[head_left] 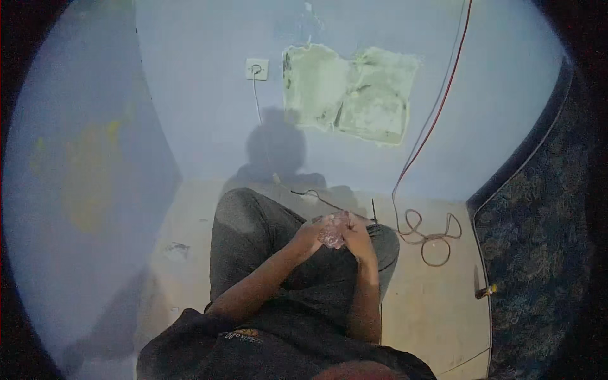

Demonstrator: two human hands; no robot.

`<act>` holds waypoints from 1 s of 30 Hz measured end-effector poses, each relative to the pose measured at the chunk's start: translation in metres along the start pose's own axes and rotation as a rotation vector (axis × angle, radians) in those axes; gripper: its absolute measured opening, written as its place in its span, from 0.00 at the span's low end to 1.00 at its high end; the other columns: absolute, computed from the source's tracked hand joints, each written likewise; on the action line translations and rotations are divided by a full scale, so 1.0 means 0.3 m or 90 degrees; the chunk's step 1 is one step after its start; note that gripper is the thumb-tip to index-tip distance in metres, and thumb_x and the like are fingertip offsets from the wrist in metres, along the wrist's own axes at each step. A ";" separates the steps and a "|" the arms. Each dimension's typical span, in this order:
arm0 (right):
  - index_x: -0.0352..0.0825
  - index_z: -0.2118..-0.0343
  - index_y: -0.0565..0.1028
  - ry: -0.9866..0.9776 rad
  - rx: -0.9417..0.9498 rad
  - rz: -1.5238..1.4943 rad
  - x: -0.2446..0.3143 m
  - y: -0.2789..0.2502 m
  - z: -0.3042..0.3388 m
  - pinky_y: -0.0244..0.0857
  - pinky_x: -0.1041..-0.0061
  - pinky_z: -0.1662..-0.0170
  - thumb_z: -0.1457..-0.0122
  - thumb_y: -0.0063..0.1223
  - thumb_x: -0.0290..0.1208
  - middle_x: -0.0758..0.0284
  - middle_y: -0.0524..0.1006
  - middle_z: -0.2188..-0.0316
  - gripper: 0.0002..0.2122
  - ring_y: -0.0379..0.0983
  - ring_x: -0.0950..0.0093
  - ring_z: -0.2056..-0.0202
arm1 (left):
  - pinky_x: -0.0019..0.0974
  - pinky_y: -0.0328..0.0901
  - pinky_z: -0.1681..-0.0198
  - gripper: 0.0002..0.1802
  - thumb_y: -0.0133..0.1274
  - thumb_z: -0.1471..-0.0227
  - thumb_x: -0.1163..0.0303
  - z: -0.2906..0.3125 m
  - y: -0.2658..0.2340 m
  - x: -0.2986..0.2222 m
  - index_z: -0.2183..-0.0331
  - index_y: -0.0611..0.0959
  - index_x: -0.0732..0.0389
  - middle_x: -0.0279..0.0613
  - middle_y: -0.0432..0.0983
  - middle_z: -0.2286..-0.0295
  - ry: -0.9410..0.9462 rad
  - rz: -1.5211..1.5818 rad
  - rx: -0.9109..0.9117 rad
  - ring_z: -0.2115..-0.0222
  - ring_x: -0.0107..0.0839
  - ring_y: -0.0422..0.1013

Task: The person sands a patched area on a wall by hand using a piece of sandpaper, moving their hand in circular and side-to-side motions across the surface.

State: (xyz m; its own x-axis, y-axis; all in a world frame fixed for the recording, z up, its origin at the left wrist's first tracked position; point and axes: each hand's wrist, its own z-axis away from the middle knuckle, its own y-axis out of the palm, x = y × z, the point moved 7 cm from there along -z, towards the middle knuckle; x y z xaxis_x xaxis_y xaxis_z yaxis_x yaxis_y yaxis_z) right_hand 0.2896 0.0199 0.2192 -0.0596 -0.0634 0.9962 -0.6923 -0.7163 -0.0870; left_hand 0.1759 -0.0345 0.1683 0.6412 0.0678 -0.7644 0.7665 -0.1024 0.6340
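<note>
Above my crossed legs, both hands are raised together around a small, crinkled, see-through piece that looks like clear plastic. My left hand grips its left side with bent fingers. On the opposite side, my right hand is closed on it, the thumb lying over the top. What the plastic contains, if anything, is too blurred to tell. My dark trousers lie right below the hands.
Ahead, the pale wall carries a socket with a plug and a rough plaster patch. A red cable runs down to loose coils on the floor. Right of me lie a dark patterned mat or cover and a small yellow-tipped object.
</note>
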 end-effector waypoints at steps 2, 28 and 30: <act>0.30 0.42 0.67 0.000 0.031 -0.130 0.027 0.024 0.015 0.70 0.73 0.52 0.38 0.56 0.24 0.62 0.78 0.57 0.22 0.77 0.72 0.58 | 0.43 0.69 0.59 0.19 0.47 0.33 0.58 0.005 -0.009 -0.042 0.51 0.76 0.63 0.40 0.76 0.62 0.013 -0.113 -0.025 0.63 0.35 0.74; 0.35 0.48 0.68 -0.149 0.043 -0.048 -0.045 0.052 -0.557 0.70 0.70 0.56 0.41 0.64 0.28 0.64 0.79 0.59 0.21 0.76 0.74 0.59 | 0.39 0.80 0.63 0.31 0.48 0.35 0.53 -0.149 -0.213 -0.414 0.41 0.71 0.66 0.49 0.69 0.44 0.028 -0.220 -0.177 0.48 0.41 0.72; 0.35 0.46 0.67 -0.178 0.014 -0.056 0.067 0.062 -0.618 0.71 0.71 0.57 0.40 0.63 0.29 0.64 0.79 0.57 0.21 0.76 0.75 0.59 | 0.39 0.80 0.62 0.30 0.47 0.34 0.53 -0.188 -0.256 -0.508 0.41 0.71 0.65 0.48 0.69 0.44 0.067 -0.227 -0.246 0.48 0.42 0.72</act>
State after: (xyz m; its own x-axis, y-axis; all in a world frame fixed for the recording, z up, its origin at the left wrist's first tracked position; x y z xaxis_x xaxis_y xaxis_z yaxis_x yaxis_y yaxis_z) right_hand 0.1423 0.1342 0.2379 0.2030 -0.1877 0.9610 -0.6707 -0.7417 -0.0032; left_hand 0.0212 0.0189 0.2428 0.3240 0.1333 -0.9366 0.8814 0.3171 0.3501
